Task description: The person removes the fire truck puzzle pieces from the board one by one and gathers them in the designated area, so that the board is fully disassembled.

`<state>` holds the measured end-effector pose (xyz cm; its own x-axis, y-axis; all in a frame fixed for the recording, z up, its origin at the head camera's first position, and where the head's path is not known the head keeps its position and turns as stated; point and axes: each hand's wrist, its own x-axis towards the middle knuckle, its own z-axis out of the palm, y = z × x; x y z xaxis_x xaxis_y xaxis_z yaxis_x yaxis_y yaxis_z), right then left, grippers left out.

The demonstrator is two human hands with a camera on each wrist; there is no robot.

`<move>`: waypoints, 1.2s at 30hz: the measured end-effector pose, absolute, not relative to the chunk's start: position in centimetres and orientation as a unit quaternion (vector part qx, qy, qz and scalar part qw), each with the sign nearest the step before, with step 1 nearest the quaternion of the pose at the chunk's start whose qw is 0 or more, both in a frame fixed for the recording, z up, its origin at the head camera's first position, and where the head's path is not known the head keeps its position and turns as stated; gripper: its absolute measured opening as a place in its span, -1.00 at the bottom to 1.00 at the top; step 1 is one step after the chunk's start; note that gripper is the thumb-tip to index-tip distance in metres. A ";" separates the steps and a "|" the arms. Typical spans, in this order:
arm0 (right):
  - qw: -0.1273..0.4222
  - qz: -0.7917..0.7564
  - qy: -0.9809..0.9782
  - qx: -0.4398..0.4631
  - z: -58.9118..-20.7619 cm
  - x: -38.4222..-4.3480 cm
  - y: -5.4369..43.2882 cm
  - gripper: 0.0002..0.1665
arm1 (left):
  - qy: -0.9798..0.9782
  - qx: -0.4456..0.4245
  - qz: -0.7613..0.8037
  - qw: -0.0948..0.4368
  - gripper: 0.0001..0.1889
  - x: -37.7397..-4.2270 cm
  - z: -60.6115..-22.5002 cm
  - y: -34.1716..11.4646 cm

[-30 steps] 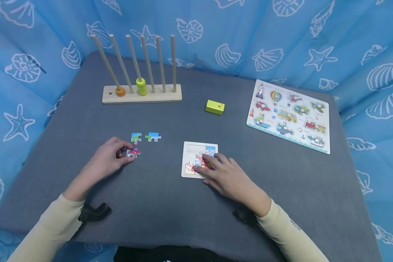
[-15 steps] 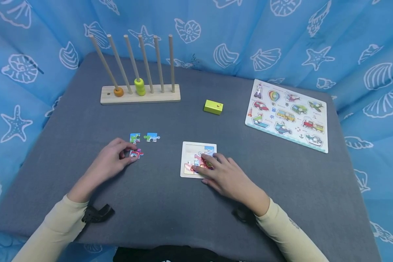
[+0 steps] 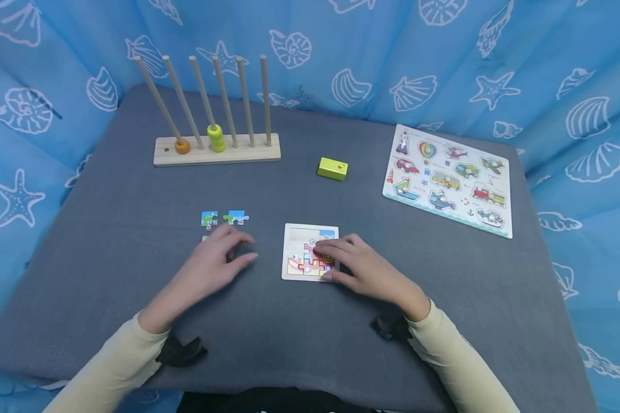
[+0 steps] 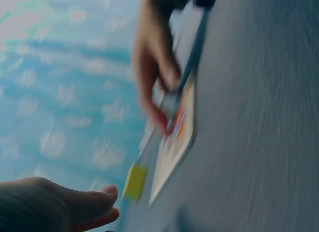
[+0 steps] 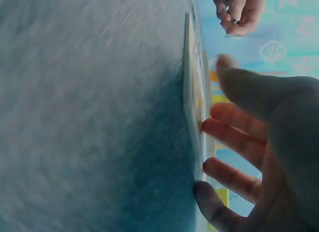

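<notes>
A square framed jigsaw point(image 3: 295, 236) lies mid-table, partly filled with pink and red pieces, its upper left showing bare backing. My right hand point(image 3: 364, 269) rests on its right side, fingertips over the pieces and thumb by the lower edge; the right wrist view shows its spread fingers along the board. To the left hovers my left hand point(image 3: 219, 261), blurred, thumb and forefinger apart with grey cloth visible between their tips. Beyond it lie a green-and-blue puzzle piece point(image 3: 209, 219) and a sky-blue puzzle piece point(image 3: 236, 217). Another puzzle piece point(image 3: 205, 237) peeks from behind the knuckles, mostly hidden.
A wooden peg stand point(image 3: 248, 152) with orange and lime beads stands at the back left. Near the middle back lies a lime-green block point(image 3: 333, 168). A vehicle peg-puzzle board point(image 3: 462, 212) lies at the right. Blue shell-patterned curtain point(image 3: 310, 109) surrounds the grey table.
My left hand has left the spot where it touched a red puzzle piece and moved right, toward the framed jigsaw. My right hand's fingers have shifted slightly right. The view has drifted a little.
</notes>
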<state>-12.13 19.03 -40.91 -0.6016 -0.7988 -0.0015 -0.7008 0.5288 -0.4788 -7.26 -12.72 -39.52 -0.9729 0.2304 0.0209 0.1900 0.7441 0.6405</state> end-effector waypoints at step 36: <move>0.085 -0.110 0.879 -0.455 -40.2 -11.3 19.5 -0.50 | 0.924 0.110 0.353 0.101 -0.76 -8.6 -41.5 -5.1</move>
<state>-11.26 19.45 -40.20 -0.5705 -0.8198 -0.0498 -0.7822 0.5608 -0.2714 -8.64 -5.12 -41.50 -0.9553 0.2750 -0.1081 0.1329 0.7265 0.6742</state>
